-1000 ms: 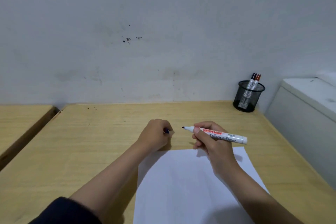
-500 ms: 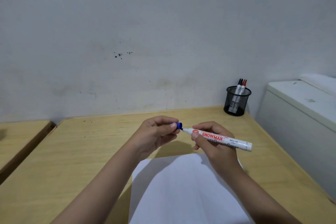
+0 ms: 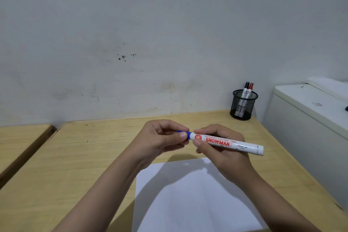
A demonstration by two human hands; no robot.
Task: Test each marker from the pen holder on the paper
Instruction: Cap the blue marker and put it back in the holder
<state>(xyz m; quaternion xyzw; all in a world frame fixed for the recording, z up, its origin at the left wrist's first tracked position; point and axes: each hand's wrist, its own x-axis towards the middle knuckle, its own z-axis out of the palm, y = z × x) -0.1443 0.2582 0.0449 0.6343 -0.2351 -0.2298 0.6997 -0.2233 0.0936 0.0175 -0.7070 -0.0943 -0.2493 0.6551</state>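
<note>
The step in hand looks like closing the marker (image 3: 228, 143): the right hand (image 3: 222, 149) grips its white barrel, held level in the air above the far edge of the paper (image 3: 192, 199), and the left hand (image 3: 162, 138) pinches the blue cap (image 3: 185, 135) with thumb and fingers, the cap sitting on the marker's tip end. I cannot tell if the cap is fully pressed home. No ink mark is visible on the paper, though part of the sheet is hidden by the arms. The holder (image 3: 243, 106) stands at the far right corner of the desk (image 3: 75, 156), close to the wall, with two more markers (image 3: 247, 90) in it, one with a black cap and one with a red cap. The next move probably calls for a firm push until the cap seats, then carrying this marker away and taking another from the holder. Compared with a second ago, the tip was bare and the left hand was a closed fist near the paper's far edge; half a second ago the cap was just meeting the tip. Both hands are now higher above the desk.
</note>
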